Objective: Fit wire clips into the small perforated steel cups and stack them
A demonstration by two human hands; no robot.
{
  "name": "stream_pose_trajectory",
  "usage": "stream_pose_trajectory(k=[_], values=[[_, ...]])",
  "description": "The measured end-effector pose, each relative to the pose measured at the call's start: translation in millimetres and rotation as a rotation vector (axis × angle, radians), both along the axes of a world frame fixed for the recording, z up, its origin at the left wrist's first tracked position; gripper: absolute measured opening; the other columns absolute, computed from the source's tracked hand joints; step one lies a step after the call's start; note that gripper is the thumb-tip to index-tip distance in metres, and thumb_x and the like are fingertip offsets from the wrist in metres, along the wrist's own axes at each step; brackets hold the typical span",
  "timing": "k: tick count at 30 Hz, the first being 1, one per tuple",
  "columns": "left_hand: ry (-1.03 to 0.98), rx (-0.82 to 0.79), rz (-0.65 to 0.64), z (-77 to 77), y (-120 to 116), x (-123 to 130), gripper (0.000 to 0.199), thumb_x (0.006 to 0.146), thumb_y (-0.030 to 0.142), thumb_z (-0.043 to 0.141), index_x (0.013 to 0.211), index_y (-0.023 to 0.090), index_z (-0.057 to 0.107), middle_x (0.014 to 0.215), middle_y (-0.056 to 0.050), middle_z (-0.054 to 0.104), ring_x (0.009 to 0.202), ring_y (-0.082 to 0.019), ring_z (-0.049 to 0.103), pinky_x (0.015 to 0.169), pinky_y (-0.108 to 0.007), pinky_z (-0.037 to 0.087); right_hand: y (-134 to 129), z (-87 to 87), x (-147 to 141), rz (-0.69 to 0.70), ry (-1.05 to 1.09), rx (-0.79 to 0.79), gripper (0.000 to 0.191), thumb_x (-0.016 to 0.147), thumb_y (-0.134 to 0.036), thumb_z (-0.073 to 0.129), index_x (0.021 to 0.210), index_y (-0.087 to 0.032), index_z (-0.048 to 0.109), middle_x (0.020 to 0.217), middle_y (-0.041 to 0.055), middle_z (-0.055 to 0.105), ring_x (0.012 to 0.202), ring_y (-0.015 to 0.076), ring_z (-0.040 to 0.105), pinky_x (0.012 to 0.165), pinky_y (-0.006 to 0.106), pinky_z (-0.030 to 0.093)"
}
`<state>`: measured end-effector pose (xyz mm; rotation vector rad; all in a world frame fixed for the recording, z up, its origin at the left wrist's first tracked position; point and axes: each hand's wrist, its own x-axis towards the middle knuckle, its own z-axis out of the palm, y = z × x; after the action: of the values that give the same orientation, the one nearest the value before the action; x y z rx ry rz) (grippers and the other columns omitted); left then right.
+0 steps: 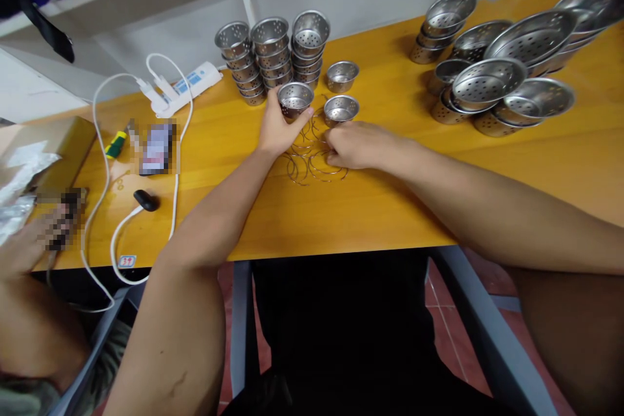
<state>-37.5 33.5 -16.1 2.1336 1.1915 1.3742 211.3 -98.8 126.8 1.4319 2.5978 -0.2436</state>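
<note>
Cup positioning seems in hand — the left hand [283, 122] clasps a steel cup [295, 97] between spread thumb and fingers, the right hand [351, 145] curls near wire rings [308, 156], pinching what I cannot tell — and steadiness seems needed next.

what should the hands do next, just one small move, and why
Probably ease the cup down with the left hand, the right hand steadying the wire rings: the left hand grips the cup, the right is at the rings, and whether the cup is seated is hidden.
</note>
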Motion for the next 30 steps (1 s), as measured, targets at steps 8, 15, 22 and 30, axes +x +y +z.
stream_pose_trajectory(k=[8,15,22,30], values=[[-0.008,0.009,-0.014,-6.0,6.1,-0.2,0.103,0.095,0.1,0.077,0.166,0.035,0.041,0.161,-0.013,0.069,0.156,-0.033,0.074,0.143,-0.056,0.055,15.0,-13.4,12.9,-0.059,0.273,0.082,0.003,0.108,-0.021,0.079,0.111,-0.021,0.079,0.108,0.0156,0.084,0.102,0.0369,0.081,0.086,0.044,0.058],[-0.035,0.101,-0.117,-7.6,15.3,-0.8,0.101,0.104,0.092,0.075,0.175,0.036,0.03,0.168,-0.014,0.061,0.162,-0.032,0.067,0.143,-0.051,0.053,33.3,-29.9,28.4,0.112,0.768,0.091,0.024,0.09,-0.016,0.083,0.093,-0.025,0.061,0.084,0.0029,0.072,0.078,0.025,0.068,0.076,0.039,0.051],[-0.049,0.132,-0.165,-10.7,18.1,-1.7,0.103,0.106,0.086,0.078,0.18,0.041,0.022,0.17,-0.013,0.058,0.159,-0.032,0.068,0.141,-0.051,0.056,44.8,-50.4,23.1,0.092,1.269,-0.051,0.031,0.096,-0.037,0.096,0.102,-0.027,0.068,0.084,0.0015,0.068,0.068,0.0205,0.059,0.062,0.037,0.05],[-0.084,0.142,-0.181,-12.0,22.2,1.1,0.108,0.102,0.088,0.081,0.179,0.043,0.022,0.171,-0.013,0.057,0.161,-0.032,0.067,0.144,-0.053,0.054,63.3,-62.1,23.5,-0.025,1.489,0.132,0.068,0.105,-0.096,0.086,0.128,-0.032,0.082,0.103,0.0083,0.082,0.066,0.0211,0.062,0.063,0.044,0.058]])
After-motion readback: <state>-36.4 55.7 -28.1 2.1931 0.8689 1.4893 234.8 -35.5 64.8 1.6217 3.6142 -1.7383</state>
